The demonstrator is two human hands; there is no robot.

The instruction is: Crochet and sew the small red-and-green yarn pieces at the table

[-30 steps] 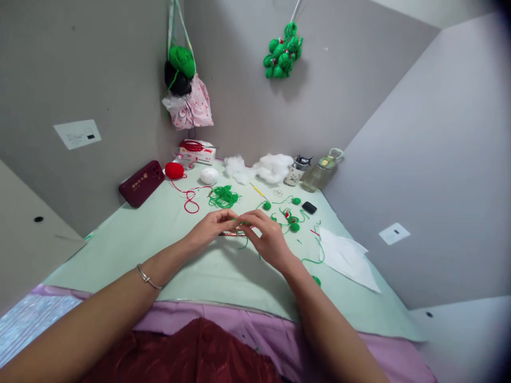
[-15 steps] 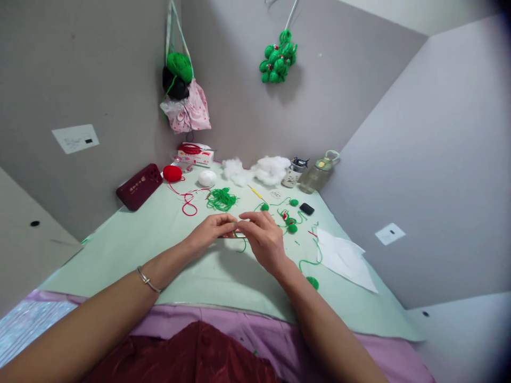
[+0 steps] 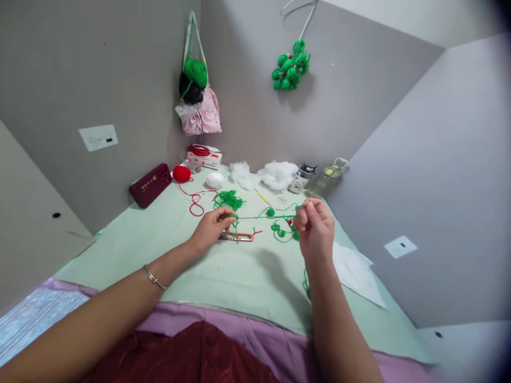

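Note:
A strand of green yarn [image 3: 263, 217] is stretched nearly level between my two hands. My left hand [image 3: 212, 227] pinches one part of it between thumb and fingers, and a short tail hangs below the fingertips. Closed in a loose fist, my right hand [image 3: 315, 226] grips the other part farther right. Under the left fingertips, orange-handled thread snips [image 3: 242, 237] lie on the table. Behind the left hand sits a heap of cut green yarn [image 3: 229, 200]. Small green knitted balls [image 3: 270, 211] lie between the hands, some partly hidden by the right hand.
Red yarn [image 3: 182, 174], a white ball [image 3: 214, 181], fluffy stuffing [image 3: 278, 174], a yellow-handled crochet hook [image 3: 262, 197], a pen cup [image 3: 300, 180] and a bottle [image 3: 326, 180] stand or lie farther back. A dark red phone [image 3: 150, 186] leans at left. White sheets [image 3: 355, 274] lie right.
My right hand has moved right, away from the left, drawing the green yarn out taut. The snips now show more fully. The view has shifted slightly left.

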